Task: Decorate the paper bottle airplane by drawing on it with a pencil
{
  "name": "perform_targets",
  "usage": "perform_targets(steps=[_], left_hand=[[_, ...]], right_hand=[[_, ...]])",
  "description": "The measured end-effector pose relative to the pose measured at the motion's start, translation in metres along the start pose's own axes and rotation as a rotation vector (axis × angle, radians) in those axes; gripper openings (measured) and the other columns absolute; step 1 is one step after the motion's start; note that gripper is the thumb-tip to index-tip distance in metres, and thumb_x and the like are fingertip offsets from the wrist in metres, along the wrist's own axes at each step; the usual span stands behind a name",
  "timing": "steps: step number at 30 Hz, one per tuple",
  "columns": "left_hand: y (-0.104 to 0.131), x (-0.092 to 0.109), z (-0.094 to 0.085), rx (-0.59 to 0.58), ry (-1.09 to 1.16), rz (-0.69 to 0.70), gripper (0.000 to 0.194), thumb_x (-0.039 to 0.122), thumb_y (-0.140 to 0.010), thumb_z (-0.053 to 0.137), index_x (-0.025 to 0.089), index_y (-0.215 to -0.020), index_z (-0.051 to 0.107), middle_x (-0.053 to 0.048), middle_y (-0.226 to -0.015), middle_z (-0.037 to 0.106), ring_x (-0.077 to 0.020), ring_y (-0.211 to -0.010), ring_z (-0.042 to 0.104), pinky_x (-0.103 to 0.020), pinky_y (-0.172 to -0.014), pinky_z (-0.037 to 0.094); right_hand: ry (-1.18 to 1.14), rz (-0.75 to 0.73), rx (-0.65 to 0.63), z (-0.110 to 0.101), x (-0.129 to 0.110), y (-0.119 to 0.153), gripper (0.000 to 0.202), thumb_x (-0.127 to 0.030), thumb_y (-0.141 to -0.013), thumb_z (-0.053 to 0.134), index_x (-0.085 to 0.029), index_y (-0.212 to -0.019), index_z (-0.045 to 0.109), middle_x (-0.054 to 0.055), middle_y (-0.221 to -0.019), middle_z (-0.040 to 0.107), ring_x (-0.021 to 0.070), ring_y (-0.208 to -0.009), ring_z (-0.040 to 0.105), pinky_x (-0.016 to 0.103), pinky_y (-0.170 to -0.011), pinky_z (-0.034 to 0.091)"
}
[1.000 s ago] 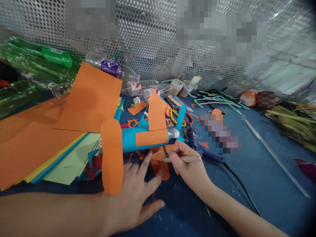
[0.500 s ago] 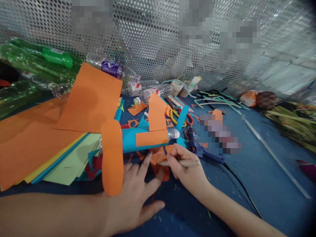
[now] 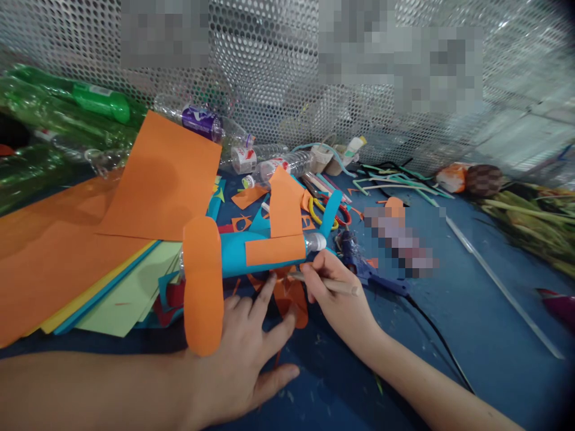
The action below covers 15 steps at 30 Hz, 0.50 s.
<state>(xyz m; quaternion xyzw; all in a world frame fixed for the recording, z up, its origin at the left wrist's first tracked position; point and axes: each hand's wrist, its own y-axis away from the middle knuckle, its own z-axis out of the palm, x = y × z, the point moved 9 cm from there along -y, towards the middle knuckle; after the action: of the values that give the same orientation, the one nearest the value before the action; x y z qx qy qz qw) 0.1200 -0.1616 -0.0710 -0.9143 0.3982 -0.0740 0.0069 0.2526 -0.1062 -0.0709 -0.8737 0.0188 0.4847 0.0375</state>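
Note:
My right hand (image 3: 335,296) pinches a beige pen (image 3: 345,288), its tip over a small orange paper piece (image 3: 291,305) with faint pale marks. My left hand (image 3: 242,353) lies flat with fingers spread, two fingertips on that piece. Just beyond the hands rests a plastic bottle wrapped in blue paper (image 3: 233,251), its white cap to the right. A long rounded orange paper strip (image 3: 203,287) is at its left end, overlapping my left hand in view. Another orange paper piece (image 3: 286,206) stands up from the bottle.
Stacked coloured sheets (image 3: 58,239) and green bottles (image 3: 67,117) lie at left. Clear bottles (image 3: 290,163), yellow-handled scissors (image 3: 321,215) and paper scraps lie behind the wrapped bottle. A blue glue gun (image 3: 359,263) with a black cord is right of it. A perforated metal panel (image 3: 265,78) stands behind.
My right hand and the pen have moved slightly up and away from me, nearer the wrapped bottle. My left hand stays in place on the orange piece.

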Motion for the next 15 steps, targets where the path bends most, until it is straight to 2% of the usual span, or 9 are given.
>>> perform_targets(steps=[4,9,15], left_hand=[[-0.002,0.0,-0.002,-0.02,-0.02,-0.002,0.05,0.059,-0.088,0.036,0.034,-0.129,0.049,-0.015,-0.145,0.03,-0.028,-0.086,0.056,-0.048,-0.076,0.044],[-0.001,0.0,-0.002,-0.032,-0.025,0.002,0.05,0.059,-0.087,0.038,0.034,-0.129,0.049,-0.015,-0.146,0.029,-0.028,-0.086,0.056,-0.048,-0.077,0.044],[-0.002,0.0,-0.001,-0.05,-0.028,-0.013,0.053,0.059,-0.087,0.038,0.034,-0.133,0.045,-0.016,-0.145,0.032,-0.0293,-0.087,0.056,-0.05,-0.077,0.044]], right_hand=[[0.023,-0.013,0.003,-0.001,-0.002,0.0,0.025,-0.033,-0.088,0.047,-0.023,-0.069,0.035,-0.006,-0.053,0.044,0.0102,-0.049,0.041,0.024,-0.049,0.031],[0.032,-0.002,-0.002,-0.002,-0.004,0.0,0.025,-0.03,-0.087,0.047,-0.023,-0.068,0.034,-0.007,-0.051,0.041,0.0099,-0.047,0.038,0.024,-0.048,0.029],[0.055,0.005,0.006,-0.007,-0.011,0.002,0.023,-0.022,-0.08,0.045,-0.023,-0.062,0.031,-0.007,-0.048,0.035,0.0091,-0.045,0.034,0.023,-0.046,0.029]])
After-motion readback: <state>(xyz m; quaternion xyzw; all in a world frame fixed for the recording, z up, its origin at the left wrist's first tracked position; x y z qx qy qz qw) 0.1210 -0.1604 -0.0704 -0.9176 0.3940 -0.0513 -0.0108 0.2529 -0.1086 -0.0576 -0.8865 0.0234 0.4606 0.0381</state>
